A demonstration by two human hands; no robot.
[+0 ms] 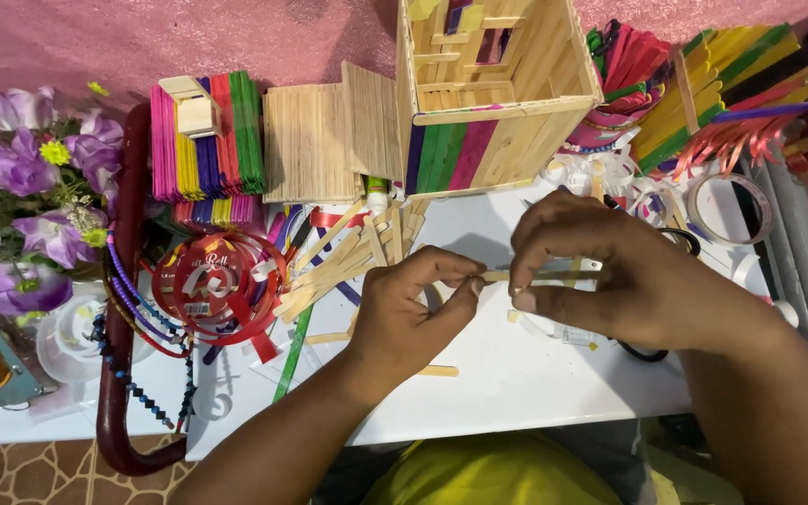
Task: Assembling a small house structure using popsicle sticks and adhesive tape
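The left hand (411,304) pinches one end of a plain wooden craft stick (516,276) above the white tabletop (507,374); the right hand (600,271) closes on its other end, possibly holding something small besides, below the stick house (497,93).

Single head-worn view, looking steeply down from close above a white table (516,374). Near edge of frame takes in the wearer's forearms and lap; far edge reaches a pink backdrop (95,37). No second view shares the scene.
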